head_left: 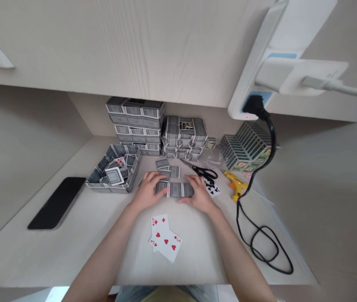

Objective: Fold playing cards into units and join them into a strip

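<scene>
A grey-backed strip of playing cards (175,190) lies lengthwise between my two hands. My left hand (147,191) curves round its left end, thumb on the near side and fingers on the far side. Around the right end, my right hand (201,195) holds it the same way, thumb low and index finger along the far edge. Just beyond the strip are several loose grey-backed cards (175,172), partly behind my left fingers. Closer to me, a five of diamonds (160,222) lies face up under a three of hearts (166,242).
Left stand a card-built tray (128,184) with loose cards and a black phone (57,203). Card-built boxes (139,121) are stacked behind. Rightward lie black scissors (205,171), a face-up club card (213,191) and a yellow glue gun (236,184), its black cord looping on the table.
</scene>
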{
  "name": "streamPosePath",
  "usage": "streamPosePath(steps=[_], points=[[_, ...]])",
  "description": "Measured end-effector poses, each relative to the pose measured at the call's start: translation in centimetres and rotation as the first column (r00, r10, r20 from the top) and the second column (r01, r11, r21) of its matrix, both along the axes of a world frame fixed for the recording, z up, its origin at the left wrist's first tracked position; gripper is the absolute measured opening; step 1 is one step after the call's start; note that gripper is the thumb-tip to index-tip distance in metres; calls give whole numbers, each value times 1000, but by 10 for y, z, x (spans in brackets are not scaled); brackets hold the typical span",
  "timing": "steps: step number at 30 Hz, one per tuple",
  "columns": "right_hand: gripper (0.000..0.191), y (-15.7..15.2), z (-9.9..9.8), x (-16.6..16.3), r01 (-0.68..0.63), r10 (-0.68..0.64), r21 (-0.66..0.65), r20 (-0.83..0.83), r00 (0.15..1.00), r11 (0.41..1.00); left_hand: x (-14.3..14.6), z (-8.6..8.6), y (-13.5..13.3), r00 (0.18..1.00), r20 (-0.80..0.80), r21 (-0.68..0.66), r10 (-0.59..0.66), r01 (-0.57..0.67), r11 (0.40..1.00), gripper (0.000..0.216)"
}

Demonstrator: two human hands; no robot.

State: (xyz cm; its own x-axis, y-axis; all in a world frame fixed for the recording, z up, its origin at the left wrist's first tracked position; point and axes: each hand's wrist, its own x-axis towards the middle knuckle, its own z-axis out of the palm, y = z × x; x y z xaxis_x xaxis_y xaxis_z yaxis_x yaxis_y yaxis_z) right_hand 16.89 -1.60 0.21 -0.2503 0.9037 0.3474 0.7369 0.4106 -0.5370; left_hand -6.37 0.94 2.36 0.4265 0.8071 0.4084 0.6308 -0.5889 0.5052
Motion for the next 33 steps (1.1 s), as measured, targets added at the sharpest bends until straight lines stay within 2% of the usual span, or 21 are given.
streamPosePath(steps=[1, 3, 7, 11, 20, 28, 31, 33], points=[[87, 1, -1, 1, -8, 8, 0, -2, 1000, 1000, -2, 0, 2, 1000, 18, 3, 13, -13, 1000, 33], [75, 1, -1, 3, -52, 51, -5, -18, 999, 999, -6, 0, 5, 1000, 29, -1, -2, 2, 1000, 31], [46, 2, 0, 6, -136, 134, -19, -66, 989, 991, -7, -2, 5, 993, -26, -49, -119, 118, 992, 48], [47, 4, -2, 11, -144, 138, -51, -106, 985, 988, -5, -6, 5, 986, -78, -93, -144, 137, 986, 52], [37, 9, -11, 10, -79, 65, -65, -199, 978, 995, -4, -17, 9, 987, -26, -75, -158, 156, 985, 43], [26, 4, -6, 7, -113, 99, -60, -195, 976, 992, 0, -14, 6, 985, 18, -71, -170, 171, 983, 30], [22, 4, -2, 4, -103, 77, -78, -289, 954, 992, 4, -12, 4, 986, 67, -87, -154, 160, 983, 23], [22, 5, -2, 1, -57, 6, -125, -376, 927, 991, 7, -12, 3, 987, 118, -141, -107, 123, 982, 23]])
